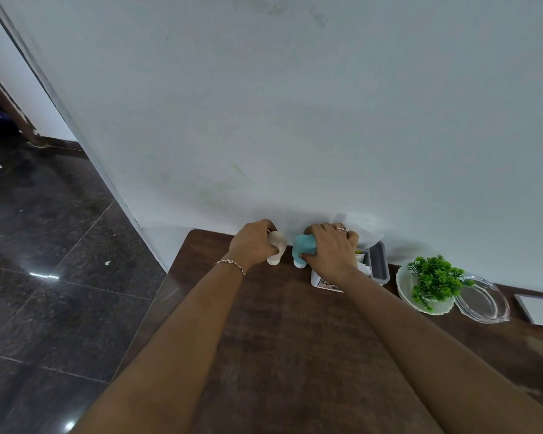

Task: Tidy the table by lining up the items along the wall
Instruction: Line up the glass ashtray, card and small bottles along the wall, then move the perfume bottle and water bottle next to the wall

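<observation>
- Left grip (pixel 254 245) clamped on cream bottle (pixel 276 247), right grip (pixel 331 250) clamped on teal bottle (pixel 302 248), both at the wall (pixel 295 104)
- dark brown wooden bench (pixel 295 339), worn patches
- pale wall, dark glossy tiled floor (pixel 44 261) left

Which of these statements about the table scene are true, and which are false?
1. The left hand grips a cream bottle. True.
2. The right hand grips a red bottle. False: the bottle is blue.
3. Both bottles are near the wall. True.
4. The plant sits in the glass dish. False: it sits in the white bowl; the glass dish beside it holds nothing.
5. The bracelet is on the right wrist. False: it is on the left wrist.
</observation>
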Demonstrator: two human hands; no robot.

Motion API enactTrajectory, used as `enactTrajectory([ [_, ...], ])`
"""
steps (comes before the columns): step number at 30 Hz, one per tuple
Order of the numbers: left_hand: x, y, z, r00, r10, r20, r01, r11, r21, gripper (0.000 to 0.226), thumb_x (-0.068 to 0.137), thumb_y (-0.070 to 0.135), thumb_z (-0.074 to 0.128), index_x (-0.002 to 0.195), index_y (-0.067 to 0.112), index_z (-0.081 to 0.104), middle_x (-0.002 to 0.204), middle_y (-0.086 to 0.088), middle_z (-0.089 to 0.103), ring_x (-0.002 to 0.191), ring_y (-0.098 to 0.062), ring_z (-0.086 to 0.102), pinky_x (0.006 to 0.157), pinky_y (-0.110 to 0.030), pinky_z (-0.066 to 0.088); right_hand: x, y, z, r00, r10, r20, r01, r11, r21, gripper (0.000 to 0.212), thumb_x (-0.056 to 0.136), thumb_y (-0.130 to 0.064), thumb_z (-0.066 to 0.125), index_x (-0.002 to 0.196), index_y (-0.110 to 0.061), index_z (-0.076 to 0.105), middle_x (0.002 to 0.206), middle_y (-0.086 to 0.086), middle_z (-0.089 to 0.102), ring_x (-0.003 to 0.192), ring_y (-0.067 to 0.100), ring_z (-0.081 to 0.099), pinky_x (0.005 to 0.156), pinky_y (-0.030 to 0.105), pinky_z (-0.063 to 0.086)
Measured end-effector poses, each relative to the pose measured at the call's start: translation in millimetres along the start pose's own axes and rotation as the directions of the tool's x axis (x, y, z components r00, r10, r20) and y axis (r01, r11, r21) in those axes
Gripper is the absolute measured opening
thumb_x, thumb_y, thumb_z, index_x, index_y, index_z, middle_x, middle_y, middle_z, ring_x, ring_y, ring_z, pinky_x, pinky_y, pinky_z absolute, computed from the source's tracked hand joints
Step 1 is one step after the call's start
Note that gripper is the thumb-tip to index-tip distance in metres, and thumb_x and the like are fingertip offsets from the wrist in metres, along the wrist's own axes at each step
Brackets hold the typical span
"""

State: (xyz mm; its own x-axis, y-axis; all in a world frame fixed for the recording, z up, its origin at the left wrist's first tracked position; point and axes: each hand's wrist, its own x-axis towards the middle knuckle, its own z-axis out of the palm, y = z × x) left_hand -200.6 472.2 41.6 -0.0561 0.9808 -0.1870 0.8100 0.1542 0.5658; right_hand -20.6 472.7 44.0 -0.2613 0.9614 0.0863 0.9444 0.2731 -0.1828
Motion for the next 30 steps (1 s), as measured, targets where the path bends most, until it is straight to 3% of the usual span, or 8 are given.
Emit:
enactTrajectory([
  [6,-19.6,7.3,-1.5,0.996,-0.042,-0.080,0.034,0.995,-0.099,0.091,0.071,0.021,0.079,0.144,0.016,0.024,0.140,-0.011,0.047,0.124,-0.029,0.050,0.099,-0.041,0.047,-15.0,-3.0,-9.1,0.999,0.004,-0.054,0.000,0.997,0.078,0.062,0.077,-0.042,0.068,0.132,-0.024,0.044,0.134,0.002,0.049,0.126,0.028,0.042,0.099,0.044,0.025],
  [10,-54.9,16.4,6.8,0.971,-0.090,-0.220,0.040,0.974,-0.222,0.102,0.073,0.024,0.079,0.149,0.015,0.012,0.152,-0.009,0.033,0.141,-0.028,0.030,0.109,-0.040,0.037,-34.8,-7.5,-14.5,0.991,-0.021,-0.134,0.041,0.988,0.149,0.063,0.076,-0.039,0.069,0.132,-0.022,0.044,0.136,0.003,0.047,0.127,0.027,0.040,0.099,0.045,0.026],
  [16,-139.2,31.6,34.8,0.890,-0.181,-0.420,0.017,0.931,-0.365,0.082,0.082,0.023,0.069,0.148,0.018,0.021,0.149,-0.003,0.040,0.139,-0.021,0.035,0.110,-0.034,0.035,-88.0,-17.2,-13.4,0.988,-0.060,-0.145,0.092,0.969,0.228,0.063,0.078,-0.039,0.068,0.132,-0.023,0.042,0.138,0.001,0.045,0.130,0.024,0.039,0.104,0.047,0.026],
  [20,-203.1,30.9,67.4,0.867,-0.331,-0.374,0.092,0.842,-0.531,0.069,0.084,0.024,0.067,0.143,0.023,0.030,0.143,0.007,0.046,0.132,-0.011,0.043,0.108,-0.023,0.029,-135.1,-18.3,4.7,0.996,-0.076,-0.037,0.083,0.963,0.256,0.067,0.076,-0.044,0.068,0.134,-0.027,0.038,0.139,-0.002,0.041,0.133,0.021,0.036,0.106,0.048,0.024],
  [22,-231.2,23.0,83.1,0.840,-0.420,-0.344,0.129,0.770,-0.625,0.060,0.083,0.020,0.068,0.136,0.025,0.038,0.133,0.010,0.054,0.123,-0.011,0.053,0.108,-0.028,0.040,-155.0,-20.2,12.2,0.995,-0.093,0.026,0.082,0.957,0.277,0.068,0.076,-0.045,0.068,0.134,-0.030,0.036,0.139,-0.004,0.039,0.133,0.020,0.035,0.107,0.048,0.024],
  [24,-254.1,12.2,95.8,0.809,-0.461,-0.365,0.118,0.736,-0.667,0.050,0.082,0.011,0.067,0.124,0.024,0.045,0.117,0.010,0.059,0.110,-0.013,0.061,0.094,-0.030,0.052,-169.7,-24.0,16.3,0.990,-0.117,0.078,0.089,0.951,0.296,0.068,0.076,-0.046,0.067,0.134,-0.031,0.036,0.139,-0.004,0.039,0.134,0.020,0.033,0.107,0.047,0.024],
  [27,-278.4,-5.1,103.4,0.721,-0.523,-0.454,0.155,0.761,-0.631,0.037,0.079,0.007,0.065,0.102,0.028,0.046,0.097,0.010,0.057,0.092,-0.017,0.061,0.085,-0.038,0.051,-180.1,-35.6,17.8,0.973,-0.196,0.120,0.149,0.936,0.318,0.067,0.077,-0.046,0.067,0.134,-0.030,0.037,0.139,-0.004,0.038,0.134,0.019,0.032,0.106,0.046,0.026],
  [30,-288.1,-22.5,99.8,0.644,-0.593,-0.483,0.201,0.741,-0.641,0.033,0.079,0.008,0.065,0.101,0.022,0.046,0.096,0.003,0.056,0.089,-0.020,0.058,0.087,-0.046,0.049,-178.5,-52.1,16.3,0.948,-0.274,0.161,0.196,0.902,0.386,0.069,0.076,-0.041,0.070,0.135,-0.028,0.036,0.142,-0.001,0.036,0.133,0.021,0.035,0.107,0.043,0.031],
])
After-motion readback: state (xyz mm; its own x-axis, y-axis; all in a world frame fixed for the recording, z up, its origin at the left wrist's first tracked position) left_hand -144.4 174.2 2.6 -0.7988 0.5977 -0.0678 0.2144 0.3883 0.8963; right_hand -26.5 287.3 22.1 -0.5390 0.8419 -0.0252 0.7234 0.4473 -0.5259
